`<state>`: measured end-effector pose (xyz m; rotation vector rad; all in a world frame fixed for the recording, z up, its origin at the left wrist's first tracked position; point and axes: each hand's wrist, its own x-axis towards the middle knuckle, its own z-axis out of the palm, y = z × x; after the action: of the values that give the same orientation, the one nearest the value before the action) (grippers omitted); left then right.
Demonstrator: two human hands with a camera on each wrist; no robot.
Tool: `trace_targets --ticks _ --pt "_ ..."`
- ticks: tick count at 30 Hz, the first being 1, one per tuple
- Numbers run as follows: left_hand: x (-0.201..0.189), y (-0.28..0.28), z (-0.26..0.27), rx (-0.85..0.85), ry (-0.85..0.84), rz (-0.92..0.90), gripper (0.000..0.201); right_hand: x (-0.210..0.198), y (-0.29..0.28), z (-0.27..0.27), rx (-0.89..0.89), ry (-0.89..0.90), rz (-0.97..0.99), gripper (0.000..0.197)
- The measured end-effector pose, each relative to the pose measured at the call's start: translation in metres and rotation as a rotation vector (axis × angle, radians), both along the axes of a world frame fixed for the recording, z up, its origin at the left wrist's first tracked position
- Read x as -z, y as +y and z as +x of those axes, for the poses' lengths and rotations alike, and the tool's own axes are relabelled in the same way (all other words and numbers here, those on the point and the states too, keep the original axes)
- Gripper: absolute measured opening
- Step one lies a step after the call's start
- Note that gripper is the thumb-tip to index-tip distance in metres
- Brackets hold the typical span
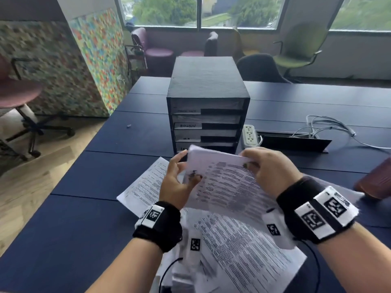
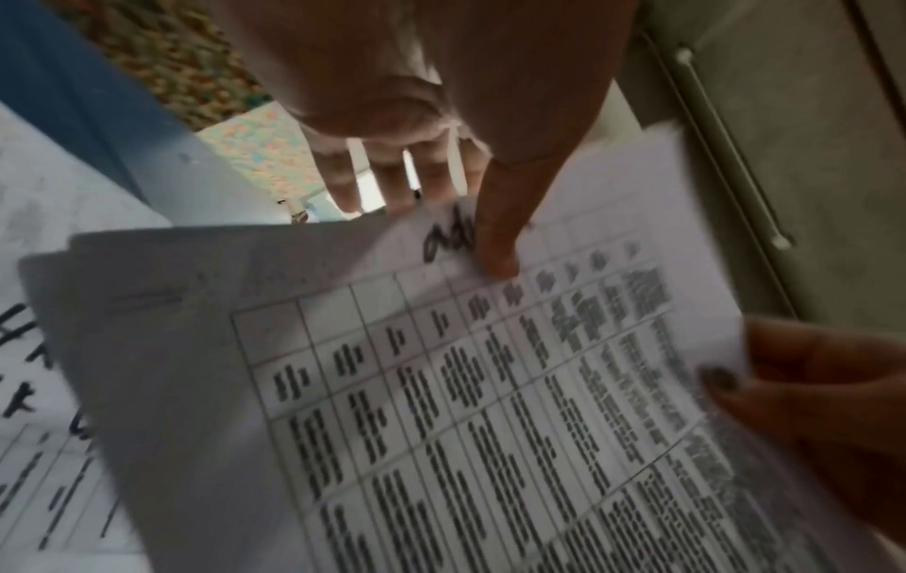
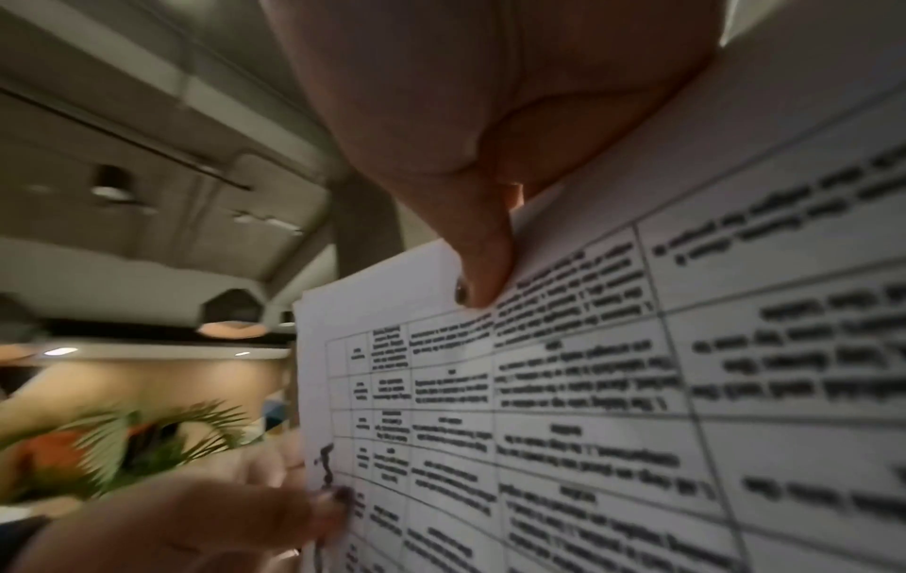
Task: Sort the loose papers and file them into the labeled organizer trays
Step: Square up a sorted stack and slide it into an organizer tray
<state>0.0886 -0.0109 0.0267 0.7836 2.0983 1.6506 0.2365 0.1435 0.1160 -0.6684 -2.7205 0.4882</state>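
Note:
I hold a printed sheet (image 1: 224,182) with a table on it, raised above the desk in front of the black organizer (image 1: 207,89). My left hand (image 1: 179,178) pinches its left edge, with the thumb (image 2: 495,240) lying over a handwritten word. My right hand (image 1: 268,170) pinches the top right corner, thumb (image 3: 483,271) on the front of the sheet (image 3: 588,387). The organizer has several stacked trays with white labels; one reads ADMIN (image 1: 187,125). More loose papers (image 1: 243,250) lie spread on the desk under my wrists, and another paper (image 1: 146,185) lies to the left.
The dark blue table (image 1: 88,218) carries a white power strip (image 1: 249,135) and grey cables (image 1: 330,127) to the organizer's right. A reddish-brown object (image 1: 374,180) sits at the right edge. An office chair (image 1: 19,94) stands on the floor at left, and more chairs stand beyond the table.

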Motion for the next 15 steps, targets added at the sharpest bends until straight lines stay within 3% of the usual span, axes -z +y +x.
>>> trace_targets --ticks 2,4,9,15 --pt "0.001 -0.002 0.001 -0.040 -0.169 0.090 0.047 -0.010 -0.018 -0.006 -0.084 0.007 0.113 0.023" --pt "0.006 -0.006 0.003 -0.078 -0.231 0.080 0.031 -0.005 -0.026 -0.010 -0.125 -0.043 0.128 0.020" --pt "0.036 -0.015 0.003 -0.089 -0.348 -0.042 0.026 0.022 -0.011 -0.002 -0.026 -0.373 0.166 0.032" --pt "0.054 -0.007 0.004 -0.121 -0.358 -0.045 0.025 0.021 0.005 0.014 -0.005 -0.383 0.199 0.020"
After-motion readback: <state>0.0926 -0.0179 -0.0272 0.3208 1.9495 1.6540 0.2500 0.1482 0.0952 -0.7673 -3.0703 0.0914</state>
